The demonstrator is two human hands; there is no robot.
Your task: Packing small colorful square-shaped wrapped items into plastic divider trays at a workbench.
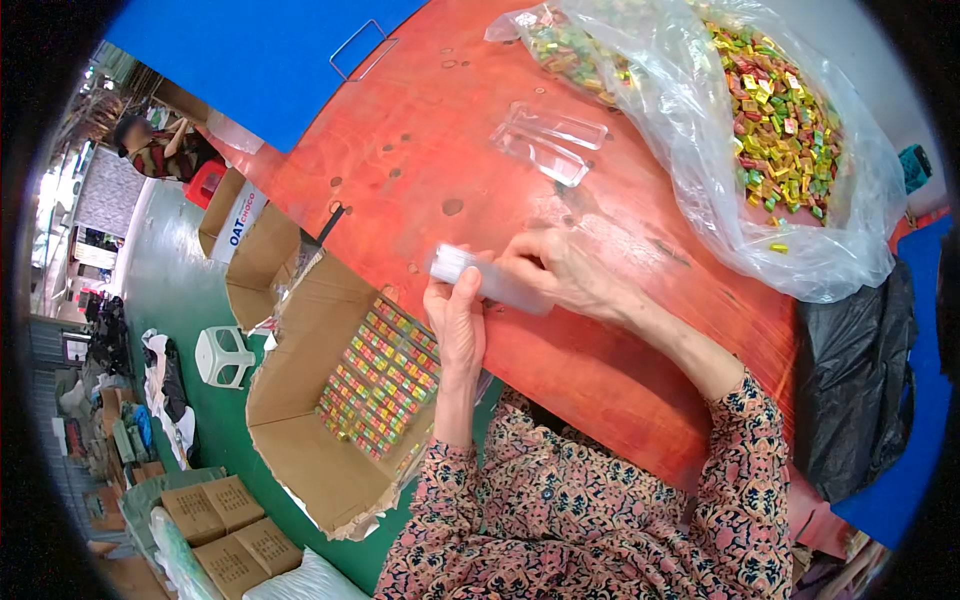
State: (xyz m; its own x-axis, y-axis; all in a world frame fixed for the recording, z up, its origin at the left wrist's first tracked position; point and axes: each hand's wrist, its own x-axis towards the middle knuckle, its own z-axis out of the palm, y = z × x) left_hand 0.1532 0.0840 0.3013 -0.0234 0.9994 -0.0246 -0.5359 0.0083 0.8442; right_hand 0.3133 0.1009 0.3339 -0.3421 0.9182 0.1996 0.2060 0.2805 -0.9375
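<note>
Over the table's near edge, my left hand (458,322) is closed around a long, translucent plastic container (495,281), thumb on top. It is blurred, and whether it is one piece or a stack I cannot tell. My right hand (570,270) has its fingers bent against the container's far side; the fingertips are partly hidden. Farther up the orange-red table (420,130) lie two narrow clear plastic trays (548,143). A large clear bag (680,150) of small wrapped pieces (785,125) in yellow, red and green spreads over the far right.
Left of my forearm stands an open cardboard carton (300,400) with rows of packs of colourful pieces (385,375). Another carton (255,270) is behind it. A black plastic bag (855,390) hangs at the right edge. A white stool (223,357) and stacked brown boxes (230,530) stand on the green floor.
</note>
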